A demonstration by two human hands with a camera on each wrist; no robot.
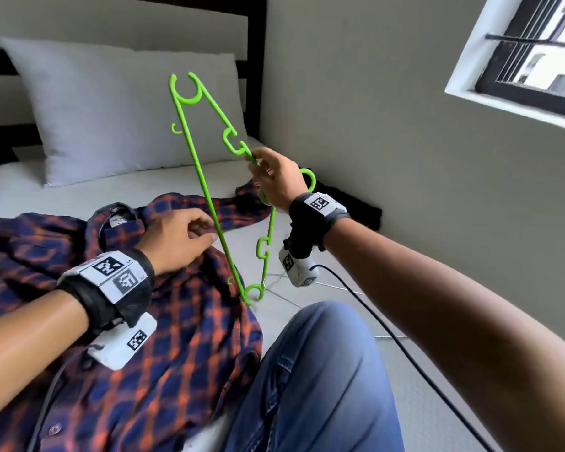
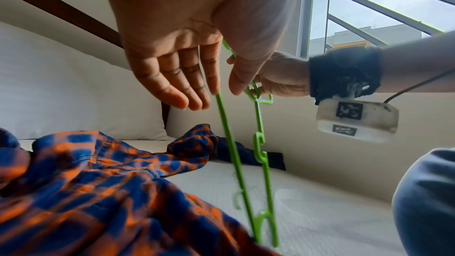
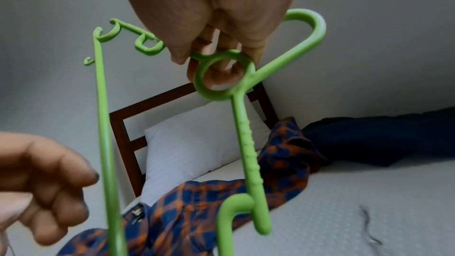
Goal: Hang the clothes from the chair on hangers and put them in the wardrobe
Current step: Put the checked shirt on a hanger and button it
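Bright green plastic hanger held tilted in the air above the navy-and-orange plaid shirt, which lies spread on the white bed. Right hand grip clenched round the hanger's neck ring. Left hand grip released, fingers relaxed beside the hanger's straight bar, contact unclear

The head view looks down over the bed; both wrist views sit close beneath the palms, sharing the green hanger and pillow.
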